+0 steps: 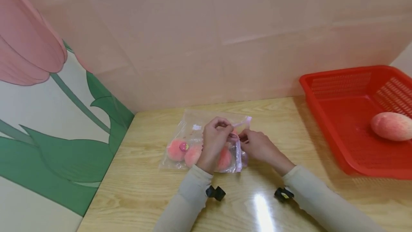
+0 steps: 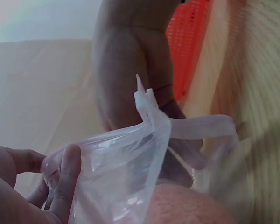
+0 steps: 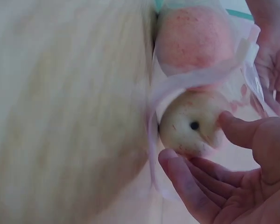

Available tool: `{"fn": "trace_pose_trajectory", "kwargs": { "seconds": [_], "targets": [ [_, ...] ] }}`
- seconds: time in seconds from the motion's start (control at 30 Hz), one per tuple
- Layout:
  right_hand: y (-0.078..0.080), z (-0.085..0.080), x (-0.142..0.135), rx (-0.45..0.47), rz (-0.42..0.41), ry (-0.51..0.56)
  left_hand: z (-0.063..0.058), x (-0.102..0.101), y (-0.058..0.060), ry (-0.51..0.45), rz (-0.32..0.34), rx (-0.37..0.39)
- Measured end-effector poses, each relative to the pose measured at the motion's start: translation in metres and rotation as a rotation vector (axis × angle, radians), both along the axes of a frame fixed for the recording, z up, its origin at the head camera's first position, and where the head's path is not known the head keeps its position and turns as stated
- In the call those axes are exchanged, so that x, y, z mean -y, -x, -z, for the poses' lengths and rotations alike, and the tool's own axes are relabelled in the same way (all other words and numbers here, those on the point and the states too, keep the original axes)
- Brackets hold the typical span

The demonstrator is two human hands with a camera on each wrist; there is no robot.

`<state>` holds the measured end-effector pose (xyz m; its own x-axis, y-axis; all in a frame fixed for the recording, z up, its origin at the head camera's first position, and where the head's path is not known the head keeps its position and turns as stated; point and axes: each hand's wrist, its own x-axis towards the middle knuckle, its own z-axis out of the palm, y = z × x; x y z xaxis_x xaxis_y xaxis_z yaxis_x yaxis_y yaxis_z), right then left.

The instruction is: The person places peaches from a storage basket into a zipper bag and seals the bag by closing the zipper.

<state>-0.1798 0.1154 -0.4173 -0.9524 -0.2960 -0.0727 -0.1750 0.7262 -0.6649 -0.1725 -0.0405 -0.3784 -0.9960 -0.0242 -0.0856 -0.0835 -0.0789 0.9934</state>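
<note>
A clear zip bag (image 1: 193,119) with a lilac zip strip lies on the table, its mouth facing right. Several pink peaches (image 1: 176,150) are inside. My left hand (image 1: 215,142) pinches the upper edge of the bag's mouth between thumb and fingers, lifting it. At the mouth is my right hand (image 1: 260,146), its fingers extended inside the opening. In the right wrist view, its thumb and fingertips lie about a pale peach (image 3: 184,119) with a dark hole at its stem end, and the thumb touches it. Next to that sits a pinker peach (image 3: 196,42).
A red plastic basket (image 1: 310,96) stands at the right, with one peach (image 1: 391,126) in it. A pink-covered wall (image 1: 180,46) rises behind the wooden table (image 1: 135,196). On the left is a panel with a tulip picture (image 1: 77,99).
</note>
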Motion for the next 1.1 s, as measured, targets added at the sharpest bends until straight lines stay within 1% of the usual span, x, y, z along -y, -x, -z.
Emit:
{"fn": "trace_pose_trajectory", "kwargs": {
  "seconds": [0.1, 0.2, 0.3, 0.37, 0.43, 0.5, 0.6, 0.73, 0.8, 0.87, 0.97, 1.1],
  "targets": [
    [0.0, -0.003, -0.004, 0.013, -0.017, 0.006, -0.002, 0.004, 0.001, -0.015, 0.024, -0.018],
    [0.0, -0.008, -0.008, -0.003, -0.033, 0.02, -0.005, 0.009, 0.003, -0.024, 0.053, -0.023],
    [-0.001, -0.012, -0.01, -0.031, -0.054, 0.024, -0.007, 0.015, 0.004, -0.004, 0.082, -0.015],
    [-0.002, -0.014, -0.011, -0.05, -0.083, 0.02, -0.009, 0.018, 0.005, 0.002, 0.102, -0.001],
    [-0.003, -0.015, -0.011, -0.048, -0.108, 0.021, -0.009, 0.021, 0.004, 0.011, 0.117, 0.011],
    [-0.005, -0.016, -0.013, -0.037, -0.131, 0.023, -0.01, 0.023, 0.004, 0.028, 0.132, 0.026],
    [-0.008, -0.02, -0.018, -0.024, -0.16, 0.012, -0.012, 0.025, 0.003, 0.059, 0.161, 0.028],
    [-0.015, -0.026, -0.027, -0.047, -0.212, -0.018, -0.015, 0.027, 0.002, 0.08, 0.194, 0.022],
    [-0.02, -0.03, -0.033, -0.043, -0.229, -0.019, -0.016, 0.028, 0.002, 0.083, 0.202, 0.023],
    [-0.027, -0.035, -0.04, -0.033, -0.23, -0.022, -0.017, 0.028, 0.002, 0.083, 0.21, 0.02],
    [-0.036, -0.043, -0.052, -0.041, -0.206, -0.051, -0.018, 0.029, 0.002, 0.09, 0.216, 0.011],
    [-0.046, -0.054, -0.073, -0.121, -0.175, -0.078, -0.018, 0.029, 0.002, 0.102, 0.214, 0.004]
  ]
}}
